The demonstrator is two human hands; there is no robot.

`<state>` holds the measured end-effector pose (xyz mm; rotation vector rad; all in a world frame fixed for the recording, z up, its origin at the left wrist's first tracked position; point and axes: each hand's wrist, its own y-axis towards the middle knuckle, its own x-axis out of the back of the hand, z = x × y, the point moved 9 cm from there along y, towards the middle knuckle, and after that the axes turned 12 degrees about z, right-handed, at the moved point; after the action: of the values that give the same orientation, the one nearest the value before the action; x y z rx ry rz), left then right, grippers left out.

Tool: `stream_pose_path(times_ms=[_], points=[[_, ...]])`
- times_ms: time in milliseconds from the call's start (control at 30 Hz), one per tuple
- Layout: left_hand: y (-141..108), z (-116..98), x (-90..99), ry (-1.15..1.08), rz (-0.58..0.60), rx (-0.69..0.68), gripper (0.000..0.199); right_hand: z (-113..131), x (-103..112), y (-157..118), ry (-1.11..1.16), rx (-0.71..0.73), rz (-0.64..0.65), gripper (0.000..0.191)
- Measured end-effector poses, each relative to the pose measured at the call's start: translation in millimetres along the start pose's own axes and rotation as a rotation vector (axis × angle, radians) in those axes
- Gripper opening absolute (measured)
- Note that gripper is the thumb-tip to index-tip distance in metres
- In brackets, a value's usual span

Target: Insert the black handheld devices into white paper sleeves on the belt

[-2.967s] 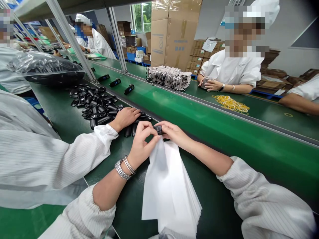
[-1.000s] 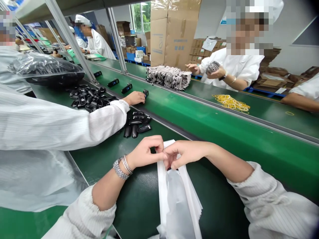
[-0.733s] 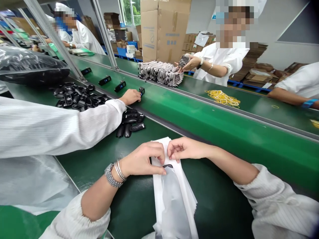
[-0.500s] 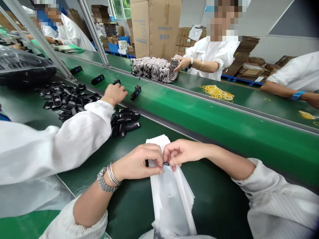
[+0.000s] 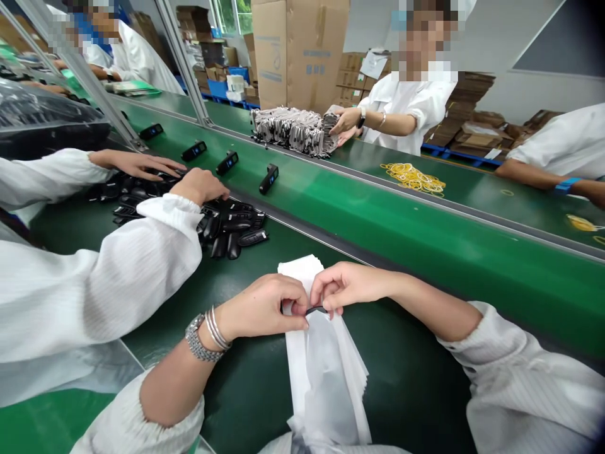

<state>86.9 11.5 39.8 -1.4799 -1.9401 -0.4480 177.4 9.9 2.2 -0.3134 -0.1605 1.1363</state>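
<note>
My left hand [image 5: 271,307] and my right hand [image 5: 347,287] meet over a stack of white paper-like sleeves [image 5: 299,359] lying on the dark green table. Fingers and thumb of each are pinched together. Between them runs a thin dark strip [image 5: 316,309], one end in each pinch, at the top edge of a translucent bag [image 5: 328,378]. That bag rests over the fanned white sleeves. What lies inside it cannot be made out.
At left, a co-worker's two hands [image 5: 201,186] touch a pile of black parts [image 5: 236,221]. Black devices [image 5: 269,179] stand on the green belt [image 5: 378,221]. Beyond it are yellow bands [image 5: 413,178] and a person holding grey bundled cables [image 5: 297,131].
More of the dark strip shows between my fingers. The devices on the belt have shifted right. A co-worker's second hand has come over the black pile, and the other has moved left.
</note>
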Motion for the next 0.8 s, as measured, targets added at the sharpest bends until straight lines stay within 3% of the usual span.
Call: stream_pose_path(times_ms=[167, 367, 600, 800], points=[[0.7, 2.0, -2.3, -0.022, -0.017, 0.030, 0.012, -4.1, 1.6, -0.2, 0.014, -0.016, 0.004, 0.024], [0.7, -7.7, 0.5, -0.015, -0.084, -0.053, 0.015, -3.2, 3.4, -1.5, 0.019, -0.022, 0.003, 0.022], [-5.6, -16.6, 15.9, 0.072, -0.261, -0.110, 0.015, 0.5, 4.4, 1.9, -0.005, 0.071, 0.044, 0.035], [-18.5, -21.9, 34.1, 0.137, -0.500, -0.115, 0.017, 29.9, -9.8, -1.7, -0.238, 0.245, 0.018, 0.042]])
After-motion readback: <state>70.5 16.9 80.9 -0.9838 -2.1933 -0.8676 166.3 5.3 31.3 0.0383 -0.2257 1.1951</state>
